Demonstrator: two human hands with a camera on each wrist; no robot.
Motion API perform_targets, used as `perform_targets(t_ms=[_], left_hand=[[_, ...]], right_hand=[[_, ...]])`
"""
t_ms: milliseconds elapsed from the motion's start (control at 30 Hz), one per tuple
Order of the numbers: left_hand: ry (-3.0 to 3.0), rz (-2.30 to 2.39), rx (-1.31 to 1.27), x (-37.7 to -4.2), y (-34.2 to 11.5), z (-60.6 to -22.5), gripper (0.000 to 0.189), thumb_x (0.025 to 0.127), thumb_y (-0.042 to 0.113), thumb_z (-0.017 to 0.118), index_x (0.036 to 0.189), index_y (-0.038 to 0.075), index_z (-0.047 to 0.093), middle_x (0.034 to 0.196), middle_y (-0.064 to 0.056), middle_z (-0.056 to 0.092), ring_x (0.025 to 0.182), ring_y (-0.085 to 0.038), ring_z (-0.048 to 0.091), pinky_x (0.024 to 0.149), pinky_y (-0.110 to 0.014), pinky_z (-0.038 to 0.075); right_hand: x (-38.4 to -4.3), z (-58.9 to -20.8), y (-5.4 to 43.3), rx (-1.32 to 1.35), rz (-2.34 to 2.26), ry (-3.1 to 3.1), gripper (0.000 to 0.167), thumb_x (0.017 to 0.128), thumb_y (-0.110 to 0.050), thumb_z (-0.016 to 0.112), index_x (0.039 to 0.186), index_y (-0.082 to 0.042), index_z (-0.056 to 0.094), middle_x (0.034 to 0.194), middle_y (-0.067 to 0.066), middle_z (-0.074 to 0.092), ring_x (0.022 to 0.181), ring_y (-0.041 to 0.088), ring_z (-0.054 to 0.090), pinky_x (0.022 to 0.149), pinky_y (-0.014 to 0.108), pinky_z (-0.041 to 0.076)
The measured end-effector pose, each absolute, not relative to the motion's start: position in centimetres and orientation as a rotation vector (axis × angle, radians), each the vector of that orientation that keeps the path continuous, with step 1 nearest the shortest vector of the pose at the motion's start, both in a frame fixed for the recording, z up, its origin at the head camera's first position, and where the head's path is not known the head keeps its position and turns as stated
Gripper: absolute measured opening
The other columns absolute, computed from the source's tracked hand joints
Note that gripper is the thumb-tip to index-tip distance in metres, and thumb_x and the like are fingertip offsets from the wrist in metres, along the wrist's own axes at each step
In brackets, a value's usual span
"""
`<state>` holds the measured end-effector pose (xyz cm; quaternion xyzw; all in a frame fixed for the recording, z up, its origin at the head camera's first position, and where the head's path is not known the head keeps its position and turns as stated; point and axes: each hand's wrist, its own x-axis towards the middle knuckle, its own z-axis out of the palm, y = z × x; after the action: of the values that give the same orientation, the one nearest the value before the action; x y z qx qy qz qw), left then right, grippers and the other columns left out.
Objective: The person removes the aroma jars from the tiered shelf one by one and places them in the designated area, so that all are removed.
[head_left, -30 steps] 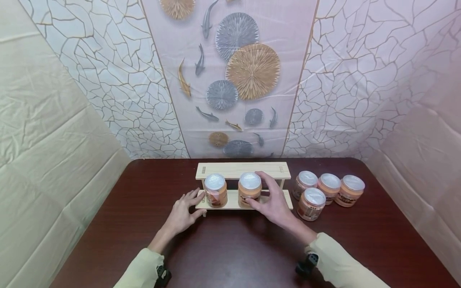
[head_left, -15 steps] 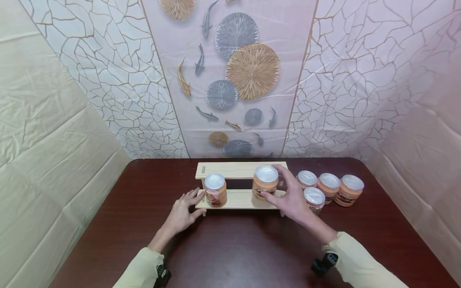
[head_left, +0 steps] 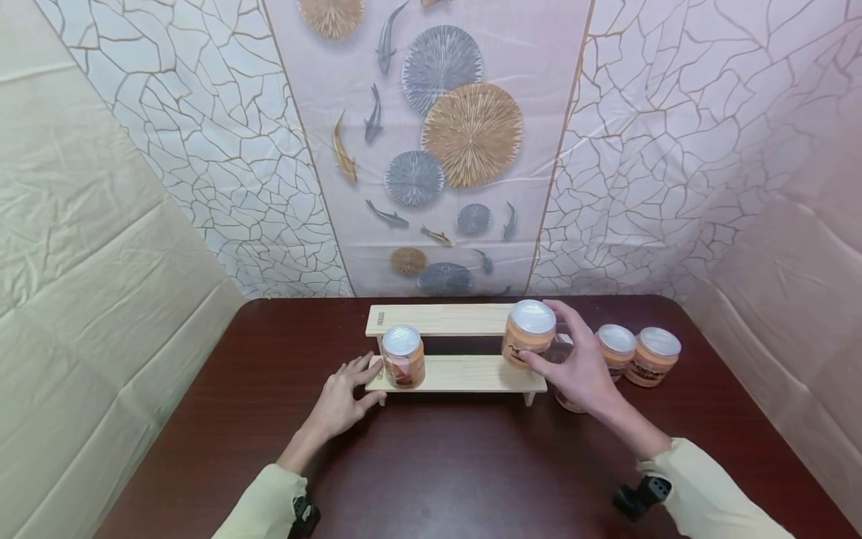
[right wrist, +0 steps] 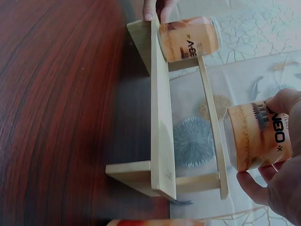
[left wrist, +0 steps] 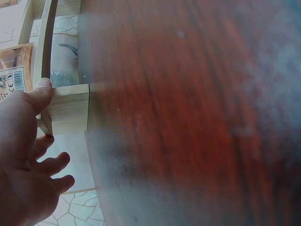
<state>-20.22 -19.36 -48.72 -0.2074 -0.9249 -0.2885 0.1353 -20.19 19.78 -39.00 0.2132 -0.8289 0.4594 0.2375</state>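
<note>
My right hand (head_left: pixel 584 367) grips an orange-labelled plastic jar (head_left: pixel 528 335) with a pale lid, thumb on one side and fingers on the other. The right wrist view has this jar (right wrist: pixel 258 136) raised off the two-tier wooden rack (right wrist: pixel 162 117). A similar jar (head_left: pixel 404 358) stands upright at the left of the lower shelf (head_left: pixel 465 374). With thumb and fingers, my left hand (head_left: pixel 343 397) pinches that shelf's left end; in the left wrist view its thumb (left wrist: pixel 42 96) lies across the board's edge, the other fingers below.
More jars (head_left: pixel 655 358) stand on the dark red-brown table (head_left: pixel 431 464) right of the rack, some partly hidden behind my right hand. A pale upper shelf (head_left: pixel 438 320) runs behind the lower one. Patterned cloth (head_left: pixel 471 247) hangs at the table's back edge.
My right hand has lifted its jar off the lower shelf and carried it right, up to the rack's right end. The left hand and the other shelf jar have stayed put.
</note>
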Motion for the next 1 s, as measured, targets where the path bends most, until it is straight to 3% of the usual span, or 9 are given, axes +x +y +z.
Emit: perform_targets(t_ms=[133, 300, 667, 1000], left_hand=[[-2.667, -0.836, -0.612, -20.2, -19.4, -48.7, 0.057, 0.084, 0.020, 0.082, 0.135, 0.003, 0.062, 0.143, -0.024, 0.051, 0.130, -0.049, 0.046, 0.105, -0.067, 0.034], [-2.649, -0.838, -0.625, -20.2, -19.3, -48.8, 0.056, 0.084, 0.018, 0.082, 0.134, 0.001, 0.063, 0.141, -0.026, 0.052, 0.128, -0.051, 0.047, 0.103, -0.068, 0.034], [-2.632, -0.823, -0.650, -20.2, -19.2, -48.6, 0.056, 0.083, 0.015, 0.082, 0.133, -0.001, 0.063, 0.139, -0.028, 0.053, 0.127, -0.052, 0.048, 0.104, -0.067, 0.035], [-2.648, -0.831, -0.627, -20.1, -19.2, -48.6, 0.056, 0.083, 0.017, 0.082, 0.134, 0.001, 0.063, 0.141, -0.026, 0.052, 0.128, -0.051, 0.048, 0.105, -0.067, 0.034]], right_hand=[[-20.0, -38.8, 20.5, 0.567, 1.305, -2.278, 0.079, 0.074, 0.000, 0.087, 0.142, -0.005, 0.047, 0.123, 0.013, 0.058, 0.107, 0.025, 0.055, 0.078, 0.024, 0.054], [-19.8, -38.5, 21.4, 0.529, 1.277, -2.303, 0.080, 0.075, 0.001, 0.086, 0.144, -0.004, 0.045, 0.124, 0.012, 0.058, 0.110, 0.025, 0.055, 0.083, 0.017, 0.051], [-19.6, -38.0, 23.2, 0.502, 1.251, -2.241, 0.079, 0.071, 0.008, 0.085, 0.140, -0.001, 0.049, 0.118, 0.011, 0.061, 0.100, 0.008, 0.055, 0.081, 0.015, 0.050], [-19.3, -37.2, 24.7, 0.487, 1.227, -2.235, 0.081, 0.071, 0.010, 0.084, 0.142, 0.000, 0.046, 0.120, 0.008, 0.056, 0.103, 0.004, 0.052, 0.081, 0.009, 0.048]])
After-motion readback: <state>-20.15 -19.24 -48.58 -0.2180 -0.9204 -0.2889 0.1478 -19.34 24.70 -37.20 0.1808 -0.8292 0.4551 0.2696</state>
